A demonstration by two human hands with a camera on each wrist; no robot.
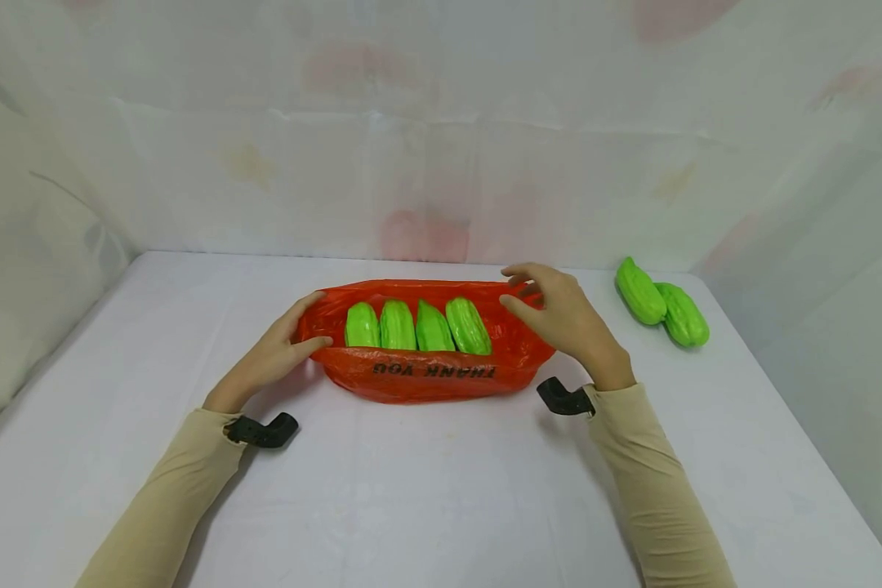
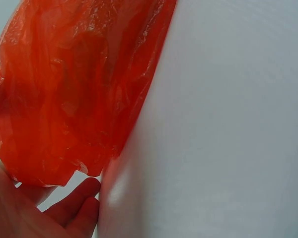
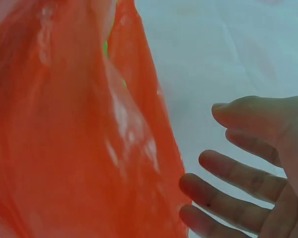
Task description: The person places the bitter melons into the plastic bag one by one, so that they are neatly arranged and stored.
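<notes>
A red plastic bag (image 1: 426, 384) lies on its side on the white table, its mouth spread wide. Black THANK YOU lettering reads upside down on its near side. Inside, several bright green ridged gourds (image 1: 397, 325) lie side by side. At the bag's left end is my left hand (image 1: 275, 355), thumb by the near rim and fingers spread toward the far one; in the left wrist view its fingers (image 2: 84, 201) lie beside the bag's edge. Over the right end hovers my right hand (image 1: 559, 314), fingers loosely bent and spread, holding nothing; the right wrist view shows its fingertips (image 3: 188, 183) close to the bag.
Two more green gourds (image 1: 641, 291) lie against each other at the table's far right. White fabric (image 1: 426, 180) with faded blotches hangs behind the table (image 1: 426, 490) and along both sides. Black camera mounts (image 1: 265, 430) stick out from both wrists.
</notes>
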